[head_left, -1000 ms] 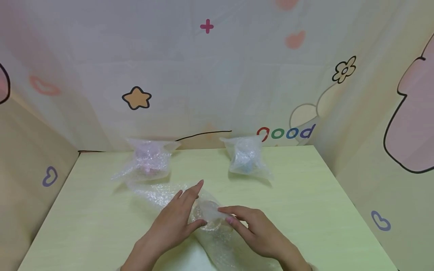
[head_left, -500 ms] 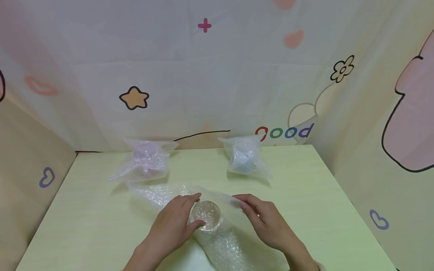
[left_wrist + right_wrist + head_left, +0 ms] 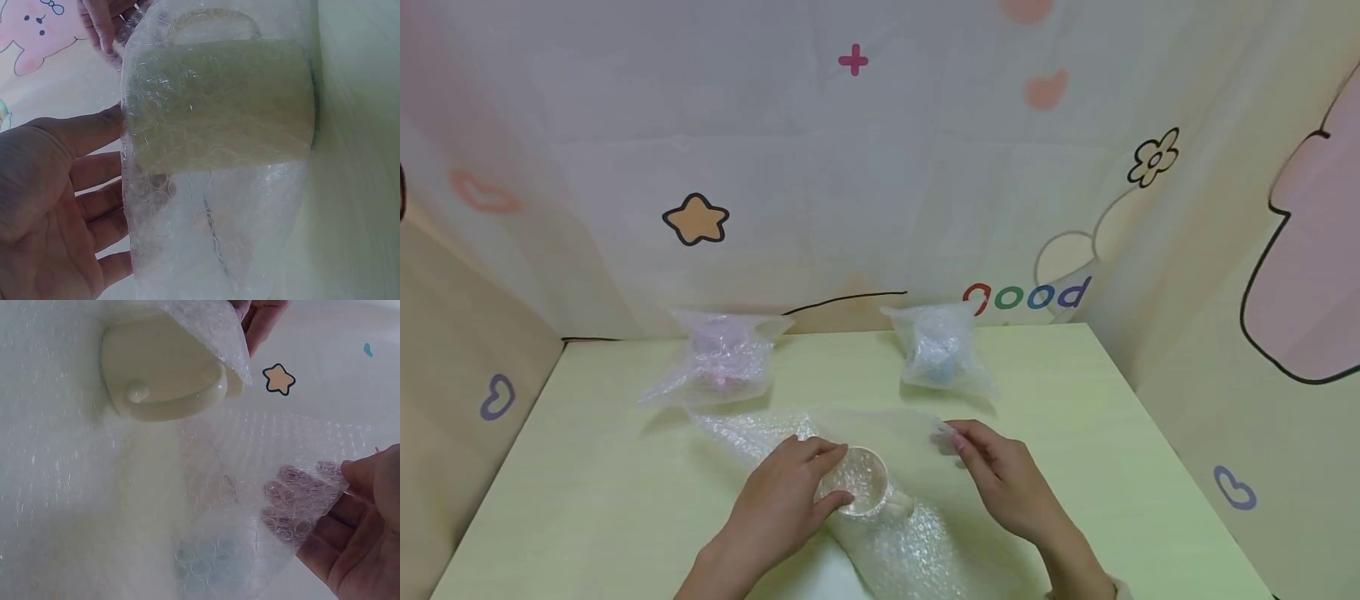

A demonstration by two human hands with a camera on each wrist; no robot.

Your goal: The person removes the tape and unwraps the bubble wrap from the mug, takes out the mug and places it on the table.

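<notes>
A cream mug (image 3: 865, 482) stands upright on the table with its rim showing and its handle to the right. Bubble wrap (image 3: 910, 546) lies around it; the left wrist view has the mug's wall behind the clear sheet. My left hand (image 3: 786, 500) is at the left side of the rim, thumb over the opening, holding the wrap there. Some of its fingertips lie behind the sheet in the left wrist view. My right hand (image 3: 1003, 479) pinches a raised edge of the wrap between thumb and fingers, apart from the mug. In the right wrist view the handle (image 3: 178, 406) is uncovered.
Two bubble-wrapped bundles stand at the back of the pale table (image 3: 1112, 467): a pinkish one (image 3: 726, 358) on the left and a bluish one (image 3: 938, 350) on the right. A printed curtain (image 3: 790, 167) rises behind the table and along both sides.
My right hand has drawn the wrap's edge off the mug's opening to the right, so the rim and handle now show. My left hand stays at the rim, its fingers a little lower.
</notes>
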